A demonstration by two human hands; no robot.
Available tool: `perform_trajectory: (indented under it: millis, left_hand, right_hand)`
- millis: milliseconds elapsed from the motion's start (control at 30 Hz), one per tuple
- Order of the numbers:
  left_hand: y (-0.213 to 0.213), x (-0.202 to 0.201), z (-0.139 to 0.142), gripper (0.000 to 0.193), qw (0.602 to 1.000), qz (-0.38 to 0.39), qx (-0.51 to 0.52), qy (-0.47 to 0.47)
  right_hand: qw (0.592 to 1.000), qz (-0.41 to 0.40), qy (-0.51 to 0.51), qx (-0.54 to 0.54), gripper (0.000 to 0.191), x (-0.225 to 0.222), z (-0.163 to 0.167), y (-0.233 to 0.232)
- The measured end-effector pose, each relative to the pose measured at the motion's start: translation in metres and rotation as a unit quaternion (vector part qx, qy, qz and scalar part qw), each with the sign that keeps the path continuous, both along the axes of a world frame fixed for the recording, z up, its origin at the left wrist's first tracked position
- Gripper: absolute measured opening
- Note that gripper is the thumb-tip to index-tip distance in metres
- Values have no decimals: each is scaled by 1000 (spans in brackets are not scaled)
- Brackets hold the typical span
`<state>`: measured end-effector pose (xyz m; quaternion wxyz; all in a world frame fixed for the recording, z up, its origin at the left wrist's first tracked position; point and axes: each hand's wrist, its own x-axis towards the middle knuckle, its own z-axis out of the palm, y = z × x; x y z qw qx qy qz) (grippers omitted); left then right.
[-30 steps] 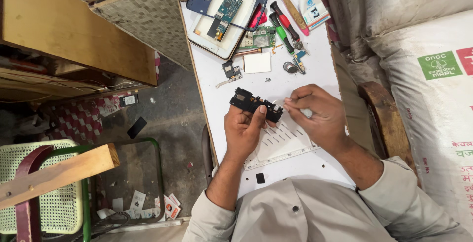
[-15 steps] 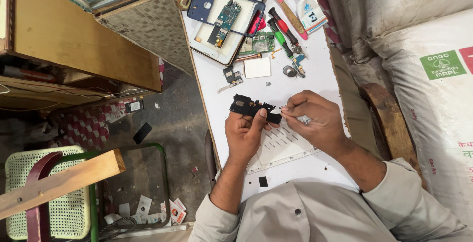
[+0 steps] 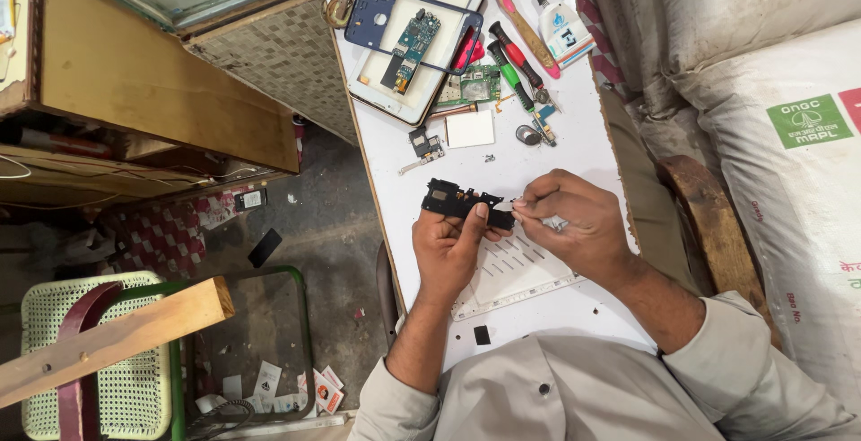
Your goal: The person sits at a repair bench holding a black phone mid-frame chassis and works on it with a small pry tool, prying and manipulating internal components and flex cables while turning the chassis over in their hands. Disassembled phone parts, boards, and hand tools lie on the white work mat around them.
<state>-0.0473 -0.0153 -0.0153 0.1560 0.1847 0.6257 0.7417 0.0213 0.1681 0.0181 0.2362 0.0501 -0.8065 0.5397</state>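
My left hand (image 3: pixel 451 245) grips a black plastic phone part (image 3: pixel 465 203) above the white worktable (image 3: pixel 574 149), thumb pressed on its top. My right hand (image 3: pixel 567 224) is closed at the part's right end, fingertips pinched together on something very small that I cannot make out. Under both hands lies a white slotted panel (image 3: pixel 516 270). Farther up the table lie a blue phone frame (image 3: pixel 377 24) on a white tablet frame (image 3: pixel 408 100), a green circuit board (image 3: pixel 411 42) and red and green screwdrivers (image 3: pixel 516 60).
A small white card (image 3: pixel 470 129), little metal parts (image 3: pixel 529 134), a glue bottle (image 3: pixel 558 24) and a second circuit board (image 3: pixel 473 87) lie on the table. White sacks (image 3: pixel 789 109) stand right. Left are a wooden counter (image 3: pixel 152 73), a plastic basket (image 3: pixel 54 351) and floor litter.
My hands have kept nearly the same spot on the black part; my right fingers have closed in tighter at its right end. The view has shifted slightly.
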Motion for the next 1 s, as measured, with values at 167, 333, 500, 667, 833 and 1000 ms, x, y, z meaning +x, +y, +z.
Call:
perform_trajectory:
  millis: [167,333,500,667,833,1000]
  left_hand:
    - [0,0,2,14,1000,-2,9,-19]
    - [1,0,3,14,1000,9,8,-23]
    - [0,0,3,13,999,1,21,-39]
    - [-1,0,3,13,1000,-1,5,-21]
    - [0,0,4,14,1000,3,18,-24]
    - [1,-1,3,15,1000,4,10,-22]
  right_hand:
    - [999,-46,1,-7,12,2,-1,-1]
    - [1000,-8,7,1,11,1,1,0]
    - [999,-23,2,23,12,0,4,-1]
    - [999,-44,-10,-1,12,1,2,-1]
    - [1000,-19,-3,-10,11,2,1,1]
    - [1000,4,-2,-4,12,0,1,0]
